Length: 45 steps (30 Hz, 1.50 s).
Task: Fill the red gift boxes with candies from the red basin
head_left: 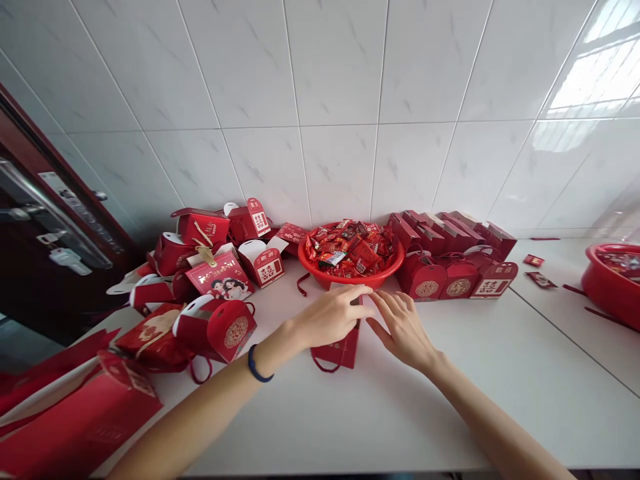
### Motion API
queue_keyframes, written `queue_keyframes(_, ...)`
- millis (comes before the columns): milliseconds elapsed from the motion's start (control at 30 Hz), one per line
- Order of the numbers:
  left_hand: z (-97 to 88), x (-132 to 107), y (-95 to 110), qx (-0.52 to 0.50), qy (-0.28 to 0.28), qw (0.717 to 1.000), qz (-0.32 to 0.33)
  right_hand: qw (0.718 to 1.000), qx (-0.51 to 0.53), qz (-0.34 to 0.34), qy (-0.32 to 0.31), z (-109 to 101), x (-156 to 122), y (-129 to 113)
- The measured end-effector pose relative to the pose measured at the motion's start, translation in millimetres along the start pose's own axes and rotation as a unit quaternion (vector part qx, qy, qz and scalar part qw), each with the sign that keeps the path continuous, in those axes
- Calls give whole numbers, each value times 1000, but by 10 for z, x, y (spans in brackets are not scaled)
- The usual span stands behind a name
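Observation:
A flat-lying red paper gift box (336,353) with a dark red cord handle rests on the white table in front of me. My left hand (336,317) is over this box, palm down, with thumb and index finger apart; its palm side is hidden. From the right, my right hand (400,323) reaches in with fingers stretched and thumb spread. The fingertips of both hands meet or nearly meet above the box's right side. Just behind them stands a red plastic basin (350,278), heaped with wrapped candies (364,257).
Assembled red gift boxes (235,333) crowd the left side, with a large red bag (80,420) nearest me. More boxes (459,279) stand in rows right of the basin. Farther right lie two small packets (541,279) and another red basin (610,293). A tiled wall (340,160) closes the back.

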<state>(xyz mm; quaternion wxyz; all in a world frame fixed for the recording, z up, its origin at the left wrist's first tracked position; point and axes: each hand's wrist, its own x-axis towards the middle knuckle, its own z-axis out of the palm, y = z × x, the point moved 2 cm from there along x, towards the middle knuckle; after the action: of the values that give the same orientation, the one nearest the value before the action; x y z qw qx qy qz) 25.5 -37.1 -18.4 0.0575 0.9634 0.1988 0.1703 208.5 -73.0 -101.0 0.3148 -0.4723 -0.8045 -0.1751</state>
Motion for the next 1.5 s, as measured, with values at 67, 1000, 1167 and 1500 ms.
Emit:
queue_keyframes(67, 56, -14, 4, 8, 42, 999, -24, 999, 42, 18, 8, -2, -11, 14)
queue_keyframes(1000, -103, -491, -68, -114, -3, 983, -142, 977, 202, -61, -12, -168, 149, -82)
queue_keyframes(1167, -89, -578, -99, -97, -39, 978, -182, 975, 216, -48, -36, -116, 131, -161)
queue_keyframes(1500, 42, -687, -326, -205, 118, 930, -282, 968, 247, -10, -45, -72, 83, -146)
